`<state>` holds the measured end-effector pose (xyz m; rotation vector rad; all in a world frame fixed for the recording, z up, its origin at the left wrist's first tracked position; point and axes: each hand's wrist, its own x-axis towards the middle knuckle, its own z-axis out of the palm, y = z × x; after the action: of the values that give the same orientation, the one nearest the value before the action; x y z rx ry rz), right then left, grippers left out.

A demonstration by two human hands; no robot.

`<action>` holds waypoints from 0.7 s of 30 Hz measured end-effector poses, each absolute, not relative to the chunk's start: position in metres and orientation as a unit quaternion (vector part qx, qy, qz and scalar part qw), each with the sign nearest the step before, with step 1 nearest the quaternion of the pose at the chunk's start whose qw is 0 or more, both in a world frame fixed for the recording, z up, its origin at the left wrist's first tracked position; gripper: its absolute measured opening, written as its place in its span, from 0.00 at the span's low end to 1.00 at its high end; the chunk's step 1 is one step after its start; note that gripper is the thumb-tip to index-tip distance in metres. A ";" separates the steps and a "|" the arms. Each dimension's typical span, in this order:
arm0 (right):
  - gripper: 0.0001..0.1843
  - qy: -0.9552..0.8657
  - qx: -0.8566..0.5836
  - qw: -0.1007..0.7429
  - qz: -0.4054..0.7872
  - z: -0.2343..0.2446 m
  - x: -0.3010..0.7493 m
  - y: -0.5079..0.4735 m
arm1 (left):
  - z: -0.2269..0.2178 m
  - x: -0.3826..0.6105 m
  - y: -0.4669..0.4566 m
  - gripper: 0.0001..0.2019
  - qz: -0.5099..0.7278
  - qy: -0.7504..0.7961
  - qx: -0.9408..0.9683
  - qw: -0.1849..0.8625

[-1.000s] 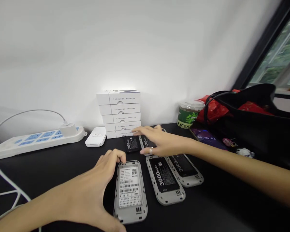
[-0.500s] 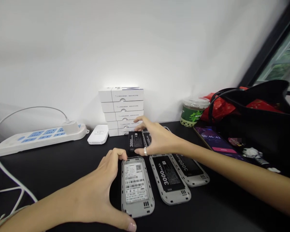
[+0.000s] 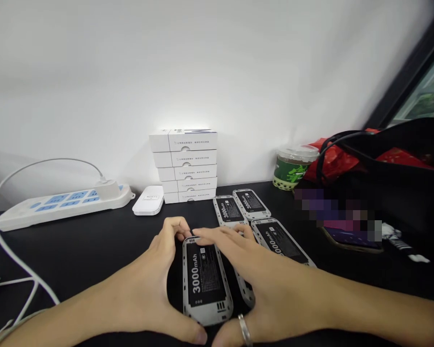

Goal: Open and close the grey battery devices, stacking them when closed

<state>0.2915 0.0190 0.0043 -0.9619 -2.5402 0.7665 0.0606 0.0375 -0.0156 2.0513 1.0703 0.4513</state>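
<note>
A grey open-backed device lies on the black table in front of me, with a black 3000 mAh battery seated in it. My left hand cups the device's left side, thumb at its near end and fingertips at its far end. My right hand lies flat over the right side, fingers stretched onto the battery's far end; a ring sits on the thumb. Under the right hand another device is partly hidden. Three more devices with batteries lie behind.
A stack of white boxes stands against the wall, with a small white device and a white power strip to its left. Cables run at the left edge. A green cup, a black bag and a phone are at the right.
My right hand carried the black battery from the back toward me and laid it in the near device, covering the label. It now rests flat on it. The left hand stayed at the device.
</note>
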 end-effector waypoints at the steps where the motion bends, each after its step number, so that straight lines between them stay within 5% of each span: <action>1: 0.59 -0.897 -0.332 0.145 0.253 0.001 0.293 0.018 | -0.015 0.061 0.037 0.47 0.175 0.422 0.800 0.388; 7: 0.59 -0.921 -0.308 0.135 0.195 -0.008 0.290 0.021 | -0.010 0.060 0.033 0.48 0.159 0.441 0.794 0.387; 12: 0.61 -0.903 -0.304 0.208 0.220 0.005 0.289 0.036 | -0.008 0.054 0.037 0.62 0.159 0.441 0.816 0.338; 14: 0.61 -0.880 -0.339 0.217 0.253 0.015 0.303 0.048 | -0.006 0.053 0.044 0.53 0.186 0.434 0.813 0.340; 17: 0.58 -0.844 -0.400 0.220 0.282 0.027 0.341 0.074 | -0.003 0.053 0.059 0.26 0.173 0.453 0.804 0.345; 21: 0.44 -0.815 -0.457 0.221 0.277 0.026 0.389 0.104 | -0.001 0.052 0.074 0.22 0.152 0.453 0.817 0.323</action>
<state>0.3891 0.1044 0.0258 -1.2644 -2.2541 0.7665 0.0524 0.0744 -0.0012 2.1446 1.1890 0.3977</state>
